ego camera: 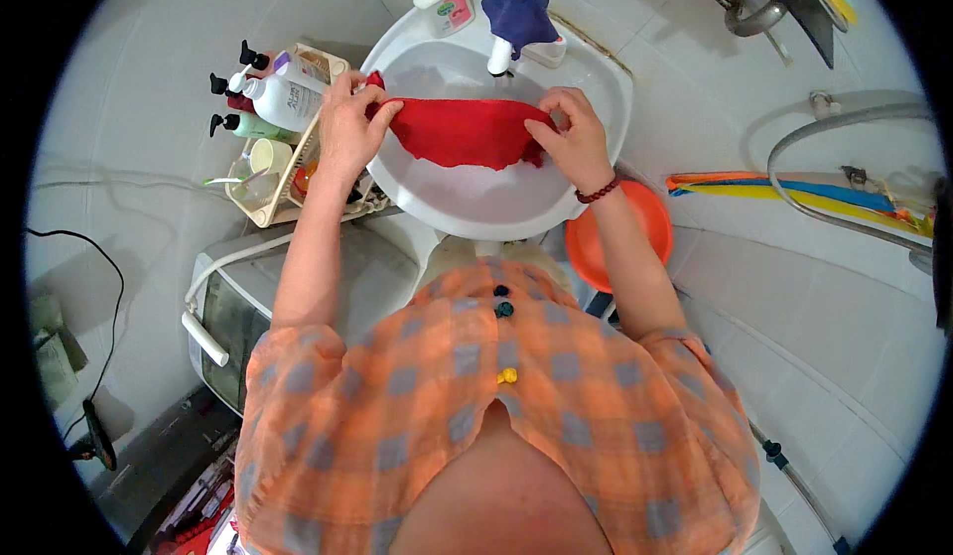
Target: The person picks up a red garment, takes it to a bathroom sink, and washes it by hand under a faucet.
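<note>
A red cloth (465, 132) is stretched sideways above the white washbasin (476, 209). My left hand (351, 119) pinches its left end between thumb and fingers, near the basin's left rim. At the other end, my right hand (569, 134) grips a bunched corner; a dark braided bracelet circles that wrist. The cloth's upper edge runs nearly straight, while its lower edge hangs uneven. Behind it stands the faucet (500, 56), its top covered by a dark blue cloth (521, 17). Whether water is running is hard to tell.
A pump soap bottle (444, 8) stands on the basin's back left rim. Left of the basin, a cream plastic rack (272, 209) holds several pump bottles and a cup. An orange plastic basin (644, 231) sits below on the right. A shower hose (841, 118) curves along the right wall.
</note>
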A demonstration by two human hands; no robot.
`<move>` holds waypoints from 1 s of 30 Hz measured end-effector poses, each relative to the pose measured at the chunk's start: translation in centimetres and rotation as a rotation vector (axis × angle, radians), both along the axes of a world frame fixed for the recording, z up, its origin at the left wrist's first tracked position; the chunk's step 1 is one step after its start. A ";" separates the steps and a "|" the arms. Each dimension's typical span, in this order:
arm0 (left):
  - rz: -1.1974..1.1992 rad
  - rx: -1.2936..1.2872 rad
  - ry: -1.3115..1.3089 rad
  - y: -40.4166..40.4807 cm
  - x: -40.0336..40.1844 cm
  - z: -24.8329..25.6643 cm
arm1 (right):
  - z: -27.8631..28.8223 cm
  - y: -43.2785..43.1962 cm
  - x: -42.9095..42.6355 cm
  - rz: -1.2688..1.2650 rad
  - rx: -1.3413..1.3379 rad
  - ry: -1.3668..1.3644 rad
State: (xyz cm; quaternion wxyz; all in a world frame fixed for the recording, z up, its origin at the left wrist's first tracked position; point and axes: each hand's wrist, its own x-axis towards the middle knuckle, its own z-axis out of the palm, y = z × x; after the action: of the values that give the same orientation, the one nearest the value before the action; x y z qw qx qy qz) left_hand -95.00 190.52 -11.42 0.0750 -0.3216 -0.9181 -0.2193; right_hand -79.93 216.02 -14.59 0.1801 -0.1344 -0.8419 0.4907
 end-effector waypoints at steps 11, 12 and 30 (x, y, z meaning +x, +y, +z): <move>-0.024 0.955 -0.510 3.3 -0.7 6.5 | 7.7 1.9 -1.8 0.202 -0.182 0.213; -0.060 0.952 -0.418 3.5 -0.8 7.1 | 8.0 1.9 -1.7 0.150 -0.118 0.260; 0.123 -0.032 -0.210 2.4 2.3 -20.0 | -16.1 -0.6 -0.7 0.469 0.465 -0.532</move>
State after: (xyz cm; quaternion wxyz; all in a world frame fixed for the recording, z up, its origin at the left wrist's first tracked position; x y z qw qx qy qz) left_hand -92.70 192.97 -31.47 -0.0134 -0.2409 -0.9423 -0.2321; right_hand -80.64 215.44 -30.68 -0.1345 -0.0170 -0.9550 0.2637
